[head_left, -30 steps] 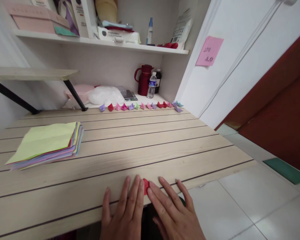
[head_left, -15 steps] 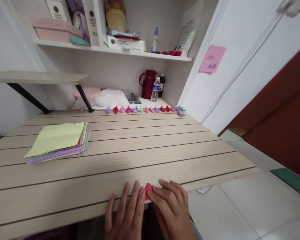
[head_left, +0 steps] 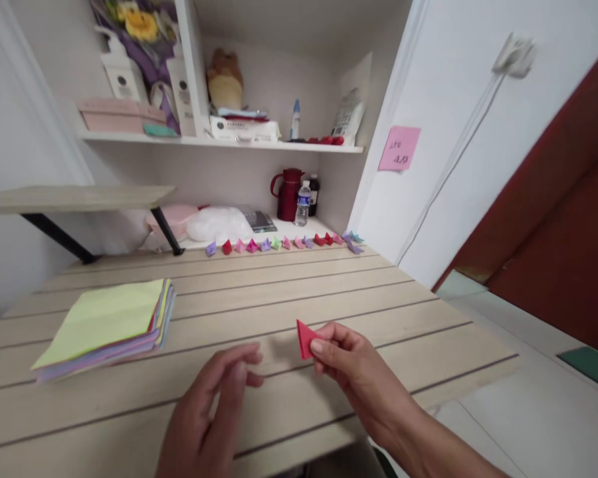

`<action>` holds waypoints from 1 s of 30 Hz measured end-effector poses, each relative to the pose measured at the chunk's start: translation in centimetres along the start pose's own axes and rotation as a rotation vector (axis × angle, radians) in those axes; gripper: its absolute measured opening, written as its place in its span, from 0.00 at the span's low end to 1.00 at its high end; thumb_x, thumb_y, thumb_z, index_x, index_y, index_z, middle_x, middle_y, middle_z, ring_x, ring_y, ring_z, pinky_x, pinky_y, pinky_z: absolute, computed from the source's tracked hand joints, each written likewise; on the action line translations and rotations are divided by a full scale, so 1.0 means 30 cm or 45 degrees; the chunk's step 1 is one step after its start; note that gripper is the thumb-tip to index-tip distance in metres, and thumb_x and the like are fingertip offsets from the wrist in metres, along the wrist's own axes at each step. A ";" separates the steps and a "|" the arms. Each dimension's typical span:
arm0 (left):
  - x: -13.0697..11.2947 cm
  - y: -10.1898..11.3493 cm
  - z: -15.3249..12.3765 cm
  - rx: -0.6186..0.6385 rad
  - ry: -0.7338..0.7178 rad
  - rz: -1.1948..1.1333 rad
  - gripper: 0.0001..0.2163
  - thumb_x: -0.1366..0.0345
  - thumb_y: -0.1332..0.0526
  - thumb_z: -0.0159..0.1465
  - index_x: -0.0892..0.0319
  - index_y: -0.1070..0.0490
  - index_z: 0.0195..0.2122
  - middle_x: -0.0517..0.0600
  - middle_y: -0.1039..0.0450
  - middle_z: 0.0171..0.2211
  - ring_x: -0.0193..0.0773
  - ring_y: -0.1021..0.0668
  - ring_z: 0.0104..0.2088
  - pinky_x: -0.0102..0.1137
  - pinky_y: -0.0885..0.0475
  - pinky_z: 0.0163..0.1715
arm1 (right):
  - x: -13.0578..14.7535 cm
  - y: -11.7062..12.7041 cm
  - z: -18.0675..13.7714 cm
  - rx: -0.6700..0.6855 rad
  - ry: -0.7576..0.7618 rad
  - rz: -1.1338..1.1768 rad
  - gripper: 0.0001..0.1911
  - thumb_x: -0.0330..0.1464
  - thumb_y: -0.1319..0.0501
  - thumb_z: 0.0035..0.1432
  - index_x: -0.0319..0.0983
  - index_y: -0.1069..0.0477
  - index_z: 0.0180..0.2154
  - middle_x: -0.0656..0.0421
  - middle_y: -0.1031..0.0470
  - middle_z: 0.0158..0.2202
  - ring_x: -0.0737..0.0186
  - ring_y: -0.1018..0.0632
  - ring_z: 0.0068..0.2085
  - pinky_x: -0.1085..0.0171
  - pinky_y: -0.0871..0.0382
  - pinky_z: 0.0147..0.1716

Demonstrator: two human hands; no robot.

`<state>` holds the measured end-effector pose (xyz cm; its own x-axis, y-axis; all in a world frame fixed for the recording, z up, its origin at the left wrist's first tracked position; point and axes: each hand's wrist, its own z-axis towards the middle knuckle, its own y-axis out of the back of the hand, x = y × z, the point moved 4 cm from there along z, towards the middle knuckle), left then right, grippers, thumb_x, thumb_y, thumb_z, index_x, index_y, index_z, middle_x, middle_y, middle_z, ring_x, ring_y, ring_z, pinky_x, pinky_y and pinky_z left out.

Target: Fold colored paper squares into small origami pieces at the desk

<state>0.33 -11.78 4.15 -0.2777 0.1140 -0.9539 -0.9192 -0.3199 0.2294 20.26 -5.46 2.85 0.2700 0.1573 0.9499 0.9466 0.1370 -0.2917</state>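
Head camera, and nearest me the left hand (head_left: 209,405) hangs over the front of the counter (head_left: 389,318) with its grip released, fingers loosely curled and a little blurred, nothing between them. Apart from it, to the right, the right hand (head_left: 361,365) has its grip closed on one red folded paper (head_left: 303,342), pinched between thumb and forefinger; I judge that paper to be lifted off the counter, one sharp tip upward. To do this fold well, I would pinch lightly and near the edge so the layers neither slip nor crush, bring the left fingertips to the free side, line up the corners before pressing, and run each crease flat against the hard counter. Counting outward: two hands, one red piece, then one stack of coloured sheets (head_left: 104,315), yellow uppermost, on the left; its sheets lie too tight for me to number. Along the far edge I count twelve small folded papers (head_left: 252,246) in a row, plus a cluster (head_left: 353,246) at the right end that looks like three more. Behind them stand one dark red jug (head_left: 290,199), one clear bottle (head_left: 303,207) and one dark bottle (head_left: 313,197), and one pink note (head_left: 399,149) hangs to the right
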 end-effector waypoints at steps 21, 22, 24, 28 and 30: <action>0.212 -0.213 0.467 0.050 0.421 -0.755 0.17 0.53 0.28 0.50 0.61 0.20 0.34 0.49 0.24 0.25 0.36 0.25 0.29 0.29 0.31 0.32 | -0.057 -0.180 0.420 0.171 -0.096 0.274 0.22 0.40 0.24 0.39 0.37 0.33 0.27 0.57 0.23 0.23 0.68 0.27 0.24 0.69 0.38 0.27; 0.209 -0.213 0.465 0.058 0.428 -0.753 0.17 0.53 0.28 0.50 0.61 0.20 0.33 0.48 0.24 0.24 0.35 0.26 0.28 0.28 0.32 0.31 | -0.053 -0.178 0.415 0.204 -0.104 0.244 0.22 0.41 0.24 0.40 0.37 0.33 0.28 0.57 0.22 0.24 0.68 0.27 0.25 0.69 0.38 0.27; 0.197 -0.212 0.464 0.070 0.438 -0.763 0.16 0.53 0.28 0.51 0.61 0.21 0.32 0.47 0.25 0.24 0.34 0.27 0.27 0.27 0.33 0.30 | -0.039 -0.179 0.408 0.256 -0.104 0.187 0.22 0.42 0.25 0.42 0.37 0.33 0.28 0.57 0.22 0.27 0.69 0.27 0.26 0.69 0.38 0.28; 0.178 -0.182 0.470 -0.078 0.504 -0.872 0.15 0.54 0.26 0.48 0.60 0.24 0.27 0.45 0.26 0.23 0.32 0.28 0.27 0.27 0.32 0.31 | 0.000 -0.192 0.394 0.264 -0.108 0.083 0.21 0.44 0.27 0.46 0.38 0.32 0.30 0.65 0.27 0.22 0.72 0.31 0.21 0.71 0.41 0.23; 0.180 -0.158 0.474 -0.232 0.561 -0.902 0.15 0.56 0.24 0.44 0.59 0.25 0.26 0.44 0.26 0.23 0.32 0.27 0.28 0.27 0.31 0.31 | -0.019 -0.187 0.366 0.284 -0.102 0.031 0.21 0.46 0.28 0.48 0.39 0.33 0.26 0.67 0.33 0.18 0.74 0.36 0.18 0.71 0.45 0.19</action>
<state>-0.79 3.71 0.68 0.5145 -0.0194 -0.8573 -0.7650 -0.4620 -0.4487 12.86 4.43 2.72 0.2692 0.2392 0.9329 0.8753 0.3432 -0.3406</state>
